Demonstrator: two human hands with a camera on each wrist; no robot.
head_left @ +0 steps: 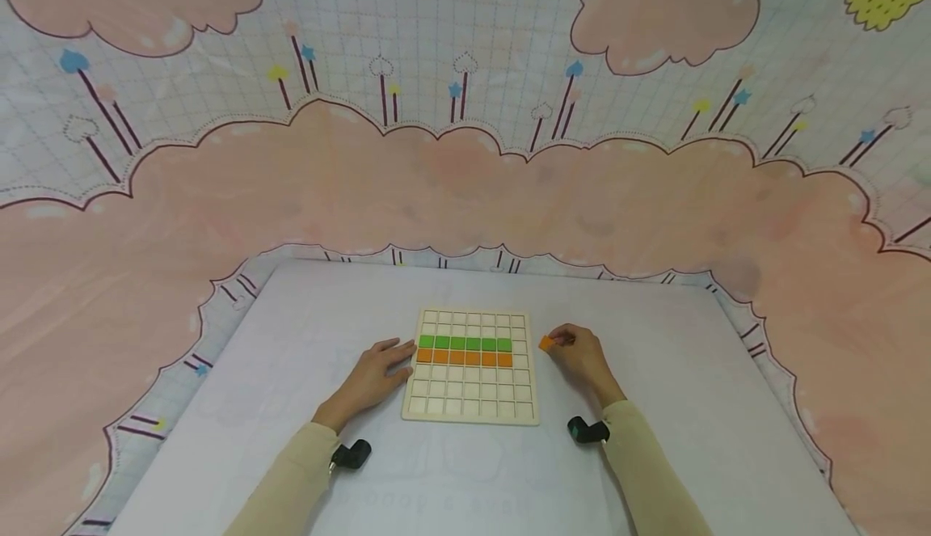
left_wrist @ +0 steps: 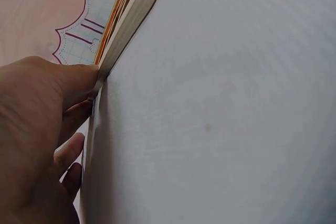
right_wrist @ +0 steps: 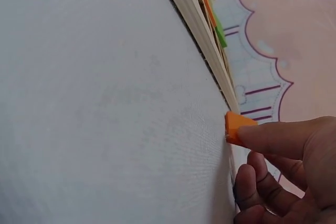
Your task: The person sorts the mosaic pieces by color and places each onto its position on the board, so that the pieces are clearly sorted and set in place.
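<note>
A pale wooden grid board (head_left: pixel 471 408) lies flat on the white table. One of its rows holds several green square tiles (head_left: pixel 466 343), and the row just below holds several orange square tiles (head_left: pixel 466 357); the rightmost cell of both rows has no tile. At the board's left edge my left hand (head_left: pixel 372 376) rests with extended fingers touching the side; the left wrist view shows its thumb (left_wrist: pixel 79 80) against that edge. Right of the board, my right hand (head_left: pixel 579 353) pinches a loose orange tile (right_wrist: pixel 237 126) between thumb and fingers, apart from the board.
The white table (head_left: pixel 305 318) extends around the board on every side. Behind it hangs a cloth backdrop (head_left: pixel 465 188) with pink clouds. A small black device (head_left: pixel 352 454) sits at the left wrist and another black device (head_left: pixel 587 430) at the right wrist.
</note>
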